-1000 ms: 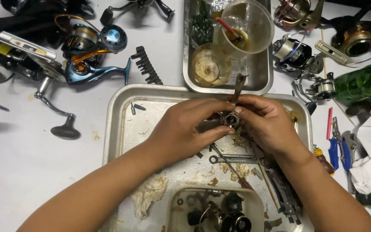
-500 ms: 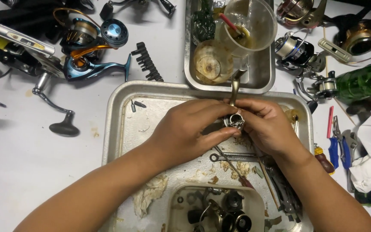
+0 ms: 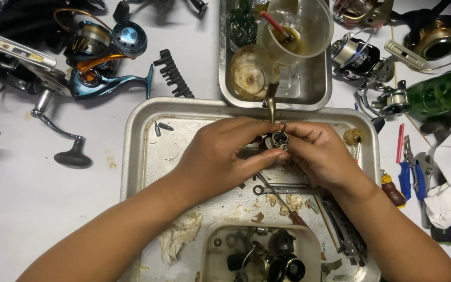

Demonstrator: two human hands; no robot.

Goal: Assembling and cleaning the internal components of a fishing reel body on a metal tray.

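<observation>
Small metal reel part [image 3: 276, 140] pinched between fingertips of left hand [image 3: 220, 156] and right hand [image 3: 322, 156], over steel tray [image 3: 137, 156], wrench [image 3: 283, 189] just below, blue fishing reel [image 3: 100, 68] well apart

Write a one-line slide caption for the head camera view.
Both hands, left hand and right hand, pinch a small metal reel part above a metal tray among fishing reels.

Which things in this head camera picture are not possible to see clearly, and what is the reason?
- Small metal reel part: mostly covered by the left hand and right hand; its shape is unclear.
- Middle of the metal tray: hidden under both hands.
- Small container of dark parts: cut off by the bottom edge.
- Green bottle: cut off by the right edge.
- Tiny screws: too small to tell their type.
</observation>
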